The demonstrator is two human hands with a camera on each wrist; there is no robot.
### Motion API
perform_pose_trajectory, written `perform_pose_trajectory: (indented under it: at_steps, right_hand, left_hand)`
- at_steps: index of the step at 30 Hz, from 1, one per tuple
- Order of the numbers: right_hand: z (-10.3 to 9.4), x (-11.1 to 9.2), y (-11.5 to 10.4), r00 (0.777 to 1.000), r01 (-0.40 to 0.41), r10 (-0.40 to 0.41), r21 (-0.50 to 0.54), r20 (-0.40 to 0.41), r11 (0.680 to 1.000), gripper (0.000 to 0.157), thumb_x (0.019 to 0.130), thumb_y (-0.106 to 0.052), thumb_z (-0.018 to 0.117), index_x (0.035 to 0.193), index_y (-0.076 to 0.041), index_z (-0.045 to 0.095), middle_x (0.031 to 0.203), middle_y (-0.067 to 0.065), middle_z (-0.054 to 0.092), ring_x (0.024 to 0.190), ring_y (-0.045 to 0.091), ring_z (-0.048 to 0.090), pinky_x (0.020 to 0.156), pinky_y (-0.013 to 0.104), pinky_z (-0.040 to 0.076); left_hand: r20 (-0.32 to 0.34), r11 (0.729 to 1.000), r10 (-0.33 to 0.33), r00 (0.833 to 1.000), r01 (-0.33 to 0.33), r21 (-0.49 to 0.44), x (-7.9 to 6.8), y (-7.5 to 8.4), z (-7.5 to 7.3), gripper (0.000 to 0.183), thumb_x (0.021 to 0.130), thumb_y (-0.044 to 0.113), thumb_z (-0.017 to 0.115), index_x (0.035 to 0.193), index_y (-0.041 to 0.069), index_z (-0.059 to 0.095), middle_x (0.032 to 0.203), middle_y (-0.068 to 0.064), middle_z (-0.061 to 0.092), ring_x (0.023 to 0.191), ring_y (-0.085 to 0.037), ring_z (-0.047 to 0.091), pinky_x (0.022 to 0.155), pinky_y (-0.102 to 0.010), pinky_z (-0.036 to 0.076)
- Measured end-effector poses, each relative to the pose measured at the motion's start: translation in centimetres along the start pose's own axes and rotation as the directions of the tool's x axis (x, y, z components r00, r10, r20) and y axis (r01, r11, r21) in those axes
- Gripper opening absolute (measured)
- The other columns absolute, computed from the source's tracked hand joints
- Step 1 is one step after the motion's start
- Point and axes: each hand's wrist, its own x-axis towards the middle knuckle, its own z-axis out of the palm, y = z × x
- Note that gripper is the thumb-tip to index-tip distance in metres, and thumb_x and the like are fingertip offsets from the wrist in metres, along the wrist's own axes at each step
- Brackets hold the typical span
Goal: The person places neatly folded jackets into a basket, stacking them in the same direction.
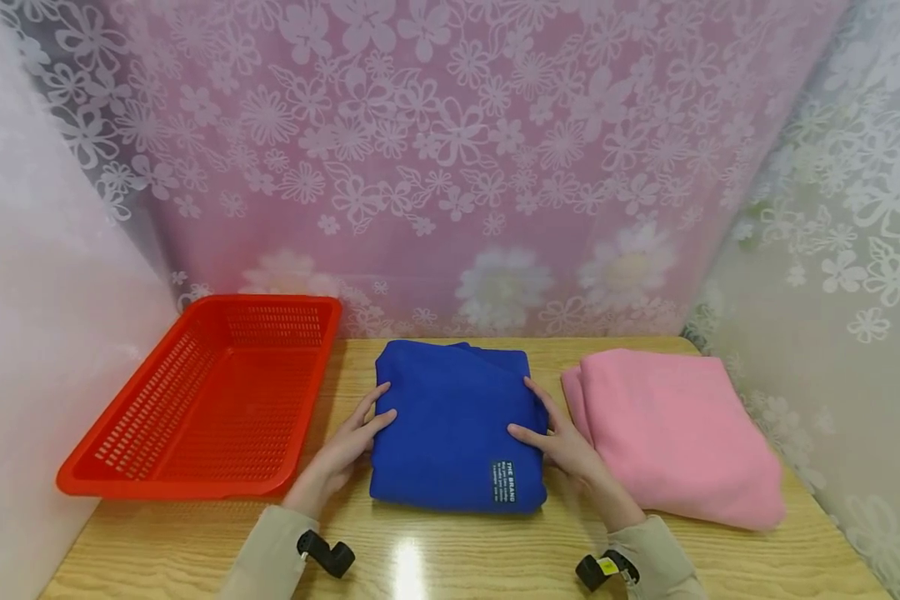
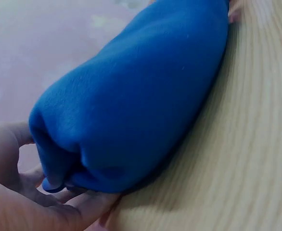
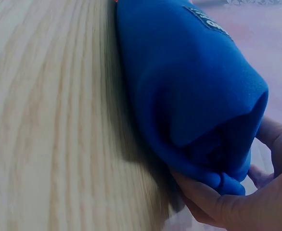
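A folded blue garment (image 1: pixel 453 425) of thick cloth lies in the middle of the table, a dark label with white lettering near its lower right corner. My left hand (image 1: pixel 351 446) grips its left side, the thumb on top. In the left wrist view, fingers (image 2: pixel 90 204) of that hand reach beneath the folded edge. On the opposite side my right hand (image 1: pixel 566 446) holds the garment the same way. The right wrist view shows fingers (image 3: pixel 198 192) tucked under the rolled end of the cloth. How far the fingertips go under is hidden.
A red plastic basket (image 1: pixel 300 417) with slotted walls stands at the left, nothing visible inside. Folded pink cloth (image 1: pixel 682 433) lies at the right, close to my right hand. Behind the wooden table (image 1: pixel 450 558) hangs a pink flowered curtain (image 1: pixel 435 167); pale sheets flank both sides.
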Motion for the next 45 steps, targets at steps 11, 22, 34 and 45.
perform_pose_trajectory:
  at_steps: [11,22,34,45]
  right_hand:
    - [-0.4,-0.6,-1.3,0.998,0.025,-0.026,-0.020,-0.065,0.999,0.090,0.095,-0.018,0.074,0.163,-0.033,0.017,0.168,0.021,0.005,0.146,0.047,0.031,0.098,0.049,0.054]
    - [-1.7,-2.4,-5.4,0.990,0.122,-0.127,-0.078,-0.064,0.989,0.089,0.097,-0.015,0.071,0.164,-0.035,0.016,0.169,0.017,0.006,0.148,0.047,0.026,0.100,0.051,0.052]
    - [-2.0,-3.3,-7.9,0.987,0.159,-0.161,-0.087,-0.022,0.983,0.089,0.099,-0.017,0.068,0.165,-0.032,0.009,0.170,0.016,0.000,0.149,0.049,0.023,0.098,0.054,0.052]
    - [-0.2,-2.4,-10.8,0.988,0.150,-0.153,-0.128,-0.018,0.980,0.086,0.099,-0.026,0.068,0.165,-0.031,0.011,0.167,0.022,0.014,0.144,0.047,0.037,0.099,0.054,0.052]
  left_hand:
    - [-0.033,0.997,0.057,0.998,-0.059,-0.054,-0.2,0.9,1.1,0.065,0.099,0.026,0.067,0.157,0.033,0.037,0.154,-0.018,0.045,0.116,-0.031,0.064,0.094,-0.046,0.053]
    - [0.013,0.983,0.151,0.988,-0.149,-0.110,-2.0,5.1,1.9,0.065,0.101,0.019,0.064,0.158,0.032,0.034,0.153,-0.021,0.045,0.116,-0.036,0.066,0.095,-0.048,0.055]
    - [0.003,0.986,0.160,0.987,-0.160,-0.041,-3.1,8.3,2.0,0.065,0.102,0.020,0.063,0.159,0.031,0.033,0.154,-0.021,0.045,0.119,-0.037,0.064,0.093,-0.046,0.057]
    - [-0.002,0.984,0.160,0.987,-0.159,0.079,-4.8,11.6,-0.7,0.068,0.102,0.030,0.062,0.161,0.027,0.029,0.148,-0.023,0.050,0.100,-0.024,0.070,0.086,-0.036,0.058]
